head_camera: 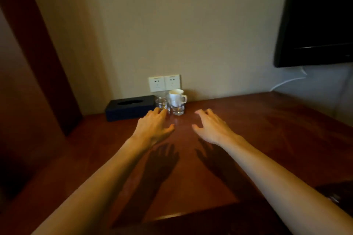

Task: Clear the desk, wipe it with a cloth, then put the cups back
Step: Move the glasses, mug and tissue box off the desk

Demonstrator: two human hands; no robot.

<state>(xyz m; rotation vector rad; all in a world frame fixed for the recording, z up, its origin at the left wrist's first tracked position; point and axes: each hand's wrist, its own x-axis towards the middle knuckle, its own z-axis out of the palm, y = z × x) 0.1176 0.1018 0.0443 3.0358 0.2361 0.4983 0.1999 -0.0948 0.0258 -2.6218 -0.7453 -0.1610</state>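
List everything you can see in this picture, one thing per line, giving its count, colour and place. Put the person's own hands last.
desk: one, reddish-brown wood, fills the lower view.
tissue box: one, dark, back left of the desk by the wall.
mug: one, white, stacked in a glass.
glasses: at least two, clear, beside the tissue box.
sockets: two, white, on the wall above the cups.
television: one, black, upper right wall.
cable: one, white, below the television.
left hand: open, reaching at the glasses.
right hand: open, above the desk.

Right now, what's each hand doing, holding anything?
Left hand: open, holding nothing, fingertips near the small glass.
Right hand: open, fingers spread, holding nothing.
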